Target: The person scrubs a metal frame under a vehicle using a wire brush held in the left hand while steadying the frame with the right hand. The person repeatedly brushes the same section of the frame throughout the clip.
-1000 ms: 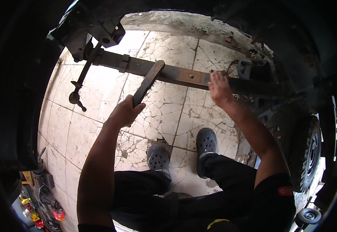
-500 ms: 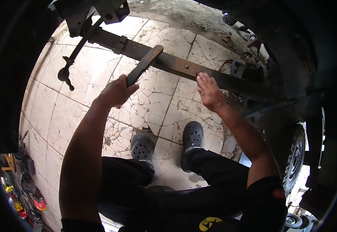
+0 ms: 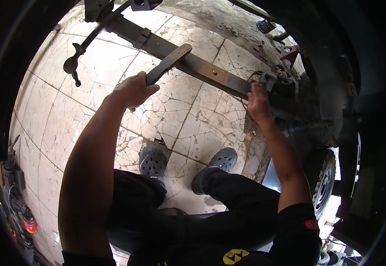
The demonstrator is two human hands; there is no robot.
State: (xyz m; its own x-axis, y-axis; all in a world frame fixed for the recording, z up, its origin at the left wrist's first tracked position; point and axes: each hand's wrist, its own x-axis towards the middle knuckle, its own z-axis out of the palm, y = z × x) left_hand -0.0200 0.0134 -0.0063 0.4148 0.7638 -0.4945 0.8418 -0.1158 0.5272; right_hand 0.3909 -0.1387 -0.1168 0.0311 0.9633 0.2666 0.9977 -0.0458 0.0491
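Observation:
A long dark leaf spring (image 3: pixel 157 48) runs slantwise across the upper middle, with a rusty brown patch and a small bolt head on its face. My left hand (image 3: pixel 135 91) is closed round the lower end of a short flat metal bar (image 3: pixel 170 64), whose rounded rusty tip lies over the leaf spring. Farther right, my right hand (image 3: pixel 259 103) rests its stretched fingers against the spring's near edge, holding nothing that I can see. The spring's right end fades into shadow beyond that hand.
A steering rod with a ball joint (image 3: pixel 71 65) hangs at the upper left. Cracked white tiles (image 3: pixel 193 119) lie below, under my grey clogs (image 3: pixel 153 164). A tyre (image 3: pixel 323 184) stands at the right, dark vehicle bodywork above it. Tools and a red can (image 3: pixel 29 225) sit at the lower left.
My right hand has slid to the right along the leaf spring. The left hand keeps its grip on the bar. My right foot has turned outward, and the view has shifted slightly.

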